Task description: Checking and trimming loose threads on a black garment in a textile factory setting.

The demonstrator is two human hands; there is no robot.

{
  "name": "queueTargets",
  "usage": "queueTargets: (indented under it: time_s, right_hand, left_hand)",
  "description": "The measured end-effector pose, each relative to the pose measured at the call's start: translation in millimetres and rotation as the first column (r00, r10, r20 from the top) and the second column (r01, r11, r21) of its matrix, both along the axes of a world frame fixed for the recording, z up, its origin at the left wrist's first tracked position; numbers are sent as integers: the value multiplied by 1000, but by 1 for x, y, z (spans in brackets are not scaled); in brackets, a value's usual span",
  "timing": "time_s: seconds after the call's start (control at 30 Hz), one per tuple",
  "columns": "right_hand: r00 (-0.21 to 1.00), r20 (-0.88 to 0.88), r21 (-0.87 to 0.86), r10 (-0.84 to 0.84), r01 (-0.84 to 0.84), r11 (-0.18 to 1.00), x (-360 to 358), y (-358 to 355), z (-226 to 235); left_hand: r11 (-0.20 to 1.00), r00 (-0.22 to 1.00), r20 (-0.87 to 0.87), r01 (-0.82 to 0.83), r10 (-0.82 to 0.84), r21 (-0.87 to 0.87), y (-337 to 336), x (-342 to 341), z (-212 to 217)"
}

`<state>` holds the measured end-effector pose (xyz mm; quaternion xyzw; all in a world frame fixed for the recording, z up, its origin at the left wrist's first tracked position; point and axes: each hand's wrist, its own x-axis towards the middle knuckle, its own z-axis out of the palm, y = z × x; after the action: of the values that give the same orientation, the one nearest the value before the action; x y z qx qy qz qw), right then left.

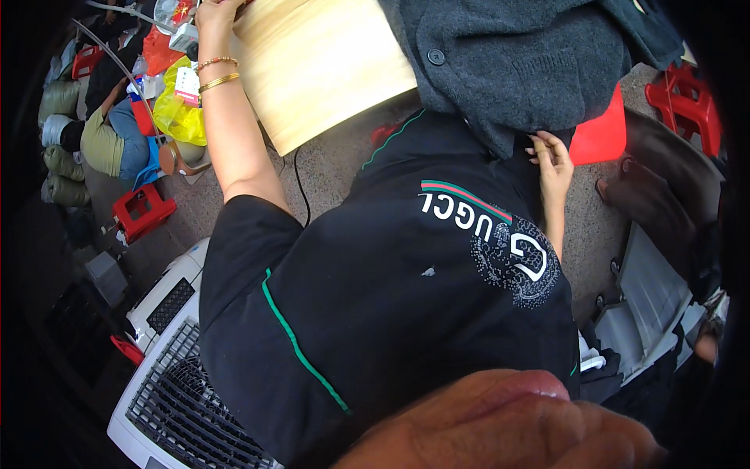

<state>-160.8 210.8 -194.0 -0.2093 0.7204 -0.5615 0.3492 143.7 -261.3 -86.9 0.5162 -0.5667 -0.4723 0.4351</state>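
Observation:
A dark grey knitted garment with a dark round button lies bunched over the right side of a pale wood tabletop and hangs past its near edge. At its lower right edge is my right hand, thumb and fingertips drawn together on the dark cloth. My left hand reaches to the far left of the tabletop, by its left edge. The picture's top edge cuts off its fingers, so its grip is hidden. Bracelets circle the left wrist.
Left of the tabletop are a yellow plastic bag, a red stool and several people seated or bending. A white air cooler stands at lower left. To the right are a red panel, another red stool and a person's legs.

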Motion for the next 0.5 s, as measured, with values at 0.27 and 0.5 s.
queueTargets:
  time_s: [0.27, 0.5]
  right_hand:
    - [996, -60, -93, 63, -69, 993, -12, -10, 46]
    - [997, -39, -146, 66, -72, 987, -7, -11, 52]
  left_hand:
    - [977, 934, 289, 212, -210, 23, -36, 30, -12]
    - [966, 933, 257, 260, -253, 7, -4, 11, 12]
